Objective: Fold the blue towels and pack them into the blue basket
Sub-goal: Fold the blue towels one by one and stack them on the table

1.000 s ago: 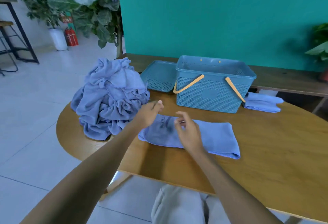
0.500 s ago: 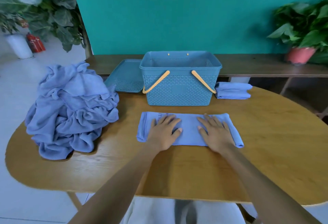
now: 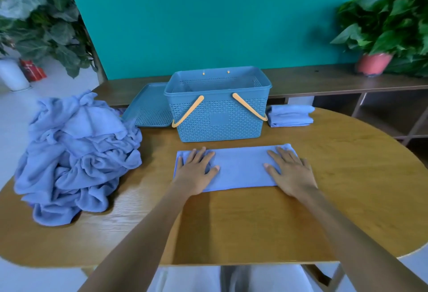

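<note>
A folded, long rectangular blue cloth towel [image 3: 240,168] is lying flat on the oval wooden table [image 3: 347,176], just in front of the blue perforated plastic basket [image 3: 217,115] with tan handles. The left hand [image 3: 196,172] is pressing palm-down on its left end, fingers spread flat, gripping nothing. The right hand [image 3: 290,171] is doing likewise on the right end. A crumpled heap of blue towels [image 3: 74,157] is sitting at table left. A blue perforated lid [image 3: 148,109] is leaning beside the basket's left wall; a folded blue towel stack [image 3: 290,115] is resting just right of it.
</note>
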